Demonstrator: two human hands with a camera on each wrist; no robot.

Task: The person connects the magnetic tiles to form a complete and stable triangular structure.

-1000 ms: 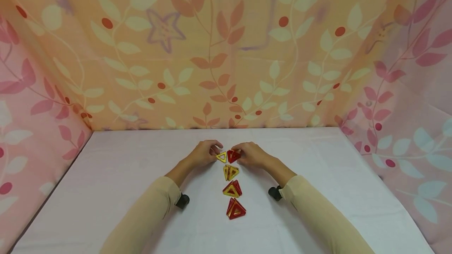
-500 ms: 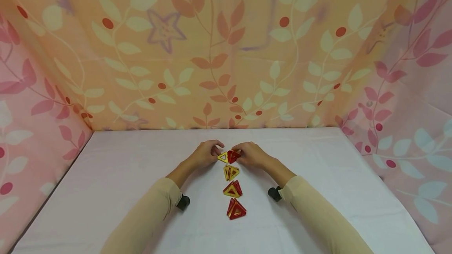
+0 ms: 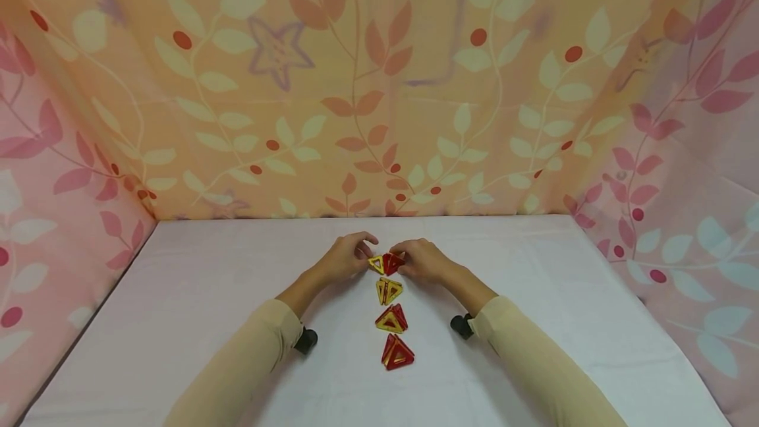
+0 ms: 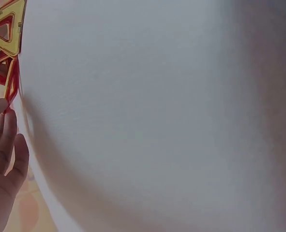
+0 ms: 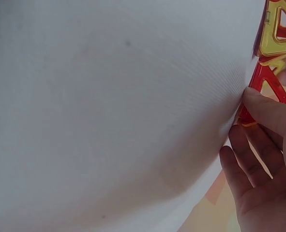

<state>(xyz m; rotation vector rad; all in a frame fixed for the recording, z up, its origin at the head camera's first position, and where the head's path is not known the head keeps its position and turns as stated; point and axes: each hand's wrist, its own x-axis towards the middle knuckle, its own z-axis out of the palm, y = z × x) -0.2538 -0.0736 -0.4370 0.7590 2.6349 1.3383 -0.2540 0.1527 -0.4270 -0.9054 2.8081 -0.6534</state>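
Observation:
In the head view my left hand [image 3: 342, 258] pinches a yellow triangular magnetic tile [image 3: 381, 271] at its outer corner. Facing it, my right hand [image 3: 424, 261] grips a red triangular magnetic tile [image 3: 393, 263], which meets the yellow one edge to edge. The left wrist view has thumb and fingertips closed on a corner of the tile [image 4: 13, 88], edge-on there. My right thumb presses the face of the red tile [image 5: 260, 76] in the right wrist view, the fingers behind it. How the far sides of these tiles join is hidden.
Toward me stand three small tile pyramids in a row: a mostly yellow one [image 3: 381, 294], a red-and-yellow one [image 3: 391, 330] and a mostly red one [image 3: 388, 352]. All rest on a white-covered table [image 3: 207, 282]. Patterned curtains [image 3: 379, 117] close off the back and sides.
The yellow tile in my left hand has moved right, closing the small gap to the red tile. My right hand has hardly moved, and the three pyramids stay where they were.

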